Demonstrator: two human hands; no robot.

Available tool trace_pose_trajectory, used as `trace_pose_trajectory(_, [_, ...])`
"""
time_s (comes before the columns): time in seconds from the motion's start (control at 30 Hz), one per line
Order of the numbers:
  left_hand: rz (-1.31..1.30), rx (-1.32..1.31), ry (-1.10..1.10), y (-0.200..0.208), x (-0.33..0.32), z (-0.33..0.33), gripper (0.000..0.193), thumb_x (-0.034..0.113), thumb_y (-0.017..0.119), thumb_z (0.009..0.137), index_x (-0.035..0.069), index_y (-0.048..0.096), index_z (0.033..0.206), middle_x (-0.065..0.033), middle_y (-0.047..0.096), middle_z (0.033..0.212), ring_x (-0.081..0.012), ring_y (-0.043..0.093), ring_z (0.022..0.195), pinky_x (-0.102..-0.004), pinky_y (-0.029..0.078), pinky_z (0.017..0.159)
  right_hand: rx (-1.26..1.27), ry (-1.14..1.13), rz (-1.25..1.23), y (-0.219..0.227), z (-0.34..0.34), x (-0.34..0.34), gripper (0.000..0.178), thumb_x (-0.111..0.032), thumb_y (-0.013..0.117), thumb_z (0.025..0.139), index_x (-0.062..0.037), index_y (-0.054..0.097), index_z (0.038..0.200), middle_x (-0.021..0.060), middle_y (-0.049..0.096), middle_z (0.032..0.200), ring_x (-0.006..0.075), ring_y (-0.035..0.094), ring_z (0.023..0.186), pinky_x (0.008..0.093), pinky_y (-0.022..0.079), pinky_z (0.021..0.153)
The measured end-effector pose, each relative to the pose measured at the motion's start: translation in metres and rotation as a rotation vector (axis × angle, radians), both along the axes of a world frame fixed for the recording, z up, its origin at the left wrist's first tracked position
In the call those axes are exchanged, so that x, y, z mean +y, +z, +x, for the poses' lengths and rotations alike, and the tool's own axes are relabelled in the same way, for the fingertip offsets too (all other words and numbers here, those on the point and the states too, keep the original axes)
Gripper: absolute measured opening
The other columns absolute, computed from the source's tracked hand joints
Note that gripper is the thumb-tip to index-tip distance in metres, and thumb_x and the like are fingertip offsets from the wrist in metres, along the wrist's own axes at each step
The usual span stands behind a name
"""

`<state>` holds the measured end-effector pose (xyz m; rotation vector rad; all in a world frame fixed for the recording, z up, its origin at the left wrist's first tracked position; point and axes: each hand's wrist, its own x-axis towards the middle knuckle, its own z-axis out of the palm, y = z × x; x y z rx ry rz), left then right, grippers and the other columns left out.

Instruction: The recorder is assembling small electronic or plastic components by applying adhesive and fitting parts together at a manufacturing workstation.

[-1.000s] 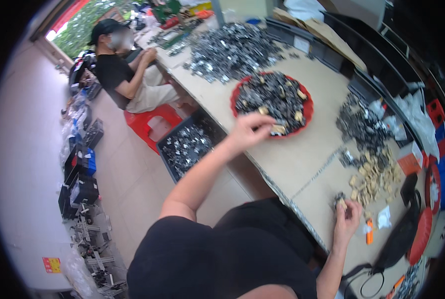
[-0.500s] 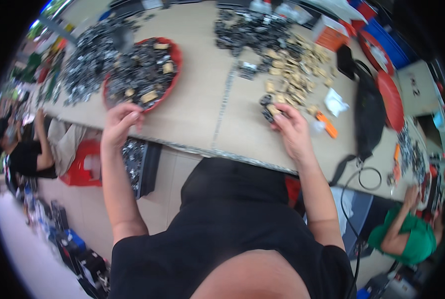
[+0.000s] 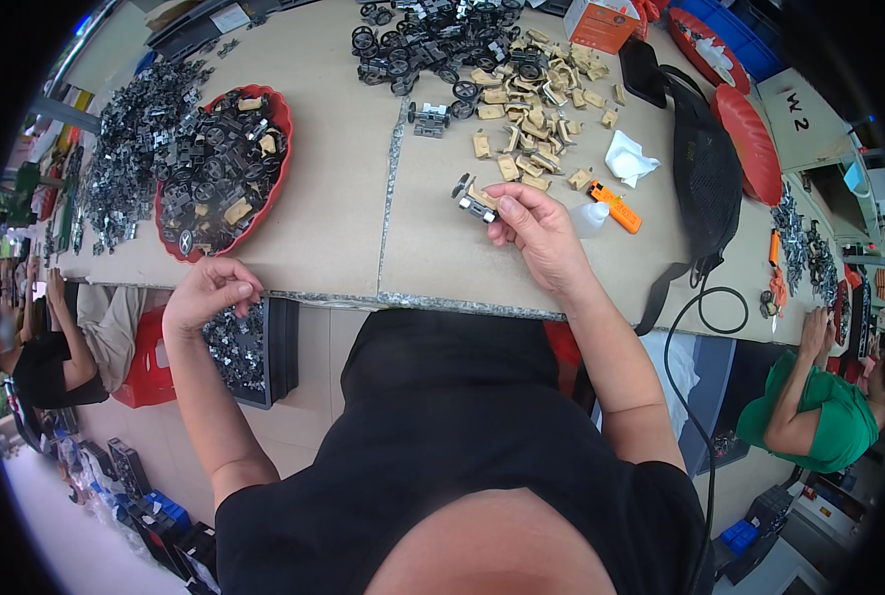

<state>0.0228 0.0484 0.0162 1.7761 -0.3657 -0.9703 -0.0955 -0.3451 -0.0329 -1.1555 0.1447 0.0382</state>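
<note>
We look down at a beige tabletop (image 3: 343,188), with our two bare hands at its near edge. Right of centre, our right hand (image 3: 542,236) pinches a small wheeled assembly of black, tan and silver parts (image 3: 475,206) between thumb and fingers, just above the table. Left of centre, our left hand (image 3: 207,295) hovers by the lower rim of a scalloped red plastic bowl (image 3: 286,139) filled with dark wheeled pieces and a few tan ones. Its fingers are curled narrow; we cannot tell whether they hold anything.

Along the top centre lies a heap of black wheeled frames (image 3: 442,42), touching a scatter of loose, tan, block-like pieces (image 3: 537,124). Right of our right hand are a small translucent bottle (image 3: 589,218) and a bright orange handheld object (image 3: 616,206).

To handle the assembly well, we judge it best to pinch it lightly by its tan part, keep pressure off the wheels, and steady the silver side with the free hand.

Our right fingertips cover one end of the assembly, so we cannot see how its parts meet. The left fingertips are partly hidden, and co-workers at both sides are warped and cut off.
</note>
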Motion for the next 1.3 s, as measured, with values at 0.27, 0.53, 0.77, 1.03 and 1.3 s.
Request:
trace_pose_trajectory(0.27, [-0.31,-0.762,0.186,-0.022,-0.189,-0.06,0.035,-0.001,0.07,0.067,0.003,0.057,0.099,-0.0044,0.056,0.096,-0.0145,0.055,0.078,-0.0245,0.046,0.065,0.05,0.208,-0.095,0.004,-0.003,0.003,0.024,-0.02,0.05,0.091,-0.0006,0.056,0.103,0.001,0.056,0.078,0.0066,0.053,0.065,0.0207,0.044,0.06])
trace_pose_trajectory(0.53, [-0.35,-0.787,-0.11,-0.041,-0.204,-0.048,0.03,0.003,0.072,0.065,0.005,0.055,0.09,-0.0051,0.054,0.083,-0.016,0.055,0.07,-0.0276,0.046,0.06,-0.107,0.185,-0.194,0.002,-0.006,0.005,0.017,-0.011,0.058,0.084,-0.0039,0.055,0.1,0.0011,0.053,0.089,0.0069,0.053,0.068,0.0214,0.044,0.06])
trace_pose_trajectory(0.77, [-0.325,-0.811,-0.189,-0.049,-0.199,-0.046,0.027,0.006,0.072,0.065,0.004,0.055,0.087,-0.0065,0.053,0.079,-0.0203,0.054,0.069,-0.0299,0.045,0.06,-0.221,0.342,-0.518,0.0,-0.004,0.002,0.029,-0.003,0.068,0.073,-0.0017,0.053,0.097,0.0007,0.049,0.091,0.0054,0.047,0.07,0.0184,0.041,0.063])
trace_pose_trajectory(1.03, [-0.383,-0.813,-0.244,-0.052,-0.198,-0.043,0.025,0.006,0.071,0.065,0.003,0.056,0.086,-0.0076,0.056,0.084,-0.025,0.055,0.078,-0.0329,0.045,0.065,-0.229,0.366,-0.61,0.004,-0.001,-0.002,0.024,-0.004,0.069,0.071,-0.0025,0.055,0.091,0.0012,0.051,0.09,0.0057,0.046,0.068,0.0177,0.039,0.06])
trace_pose_trajectory(1.3, [-0.396,-1.11,-0.144,-0.057,-0.197,-0.045,0.028,0.003,0.07,0.059,0.004,0.056,0.084,-0.0065,0.056,0.085,-0.0248,0.055,0.08,-0.0337,0.046,0.065,-0.23,0.249,-0.401,0.004,0.0,0.006,0.034,0.002,0.064,0.073,0.0004,0.052,0.105,0.0034,0.052,0.095,0.0086,0.052,0.078,0.0206,0.045,0.066])
